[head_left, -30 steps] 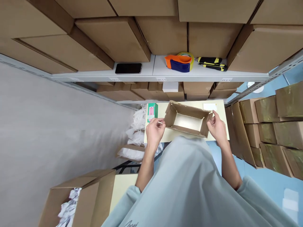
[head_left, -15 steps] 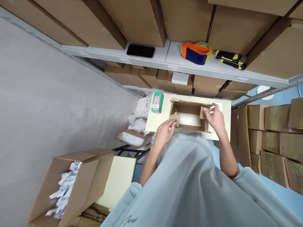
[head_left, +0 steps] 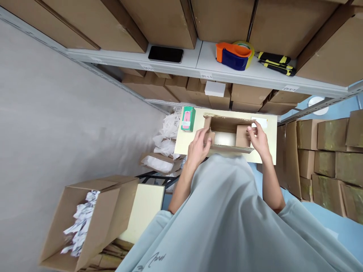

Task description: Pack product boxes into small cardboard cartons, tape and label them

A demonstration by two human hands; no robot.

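Over the desk (head_left: 184,141), an open brown box (head_left: 227,124) is held at both ends.
It is just right of the middle of the frame. The left hand (head_left: 198,148), half curled, holds the end with the left flap (head_left: 210,137). The right hand (head_left: 259,141), fingers bent, holds the other end, its thumb by the right flap (head_left: 242,136).

Carton (head_left: 227,124) at the desk's (head_left: 181,143) middle, box (head_left: 187,119) at far left corner, slip (head_left: 261,122) near far right corner, shelving (head_left: 184,70) beyond the far edge
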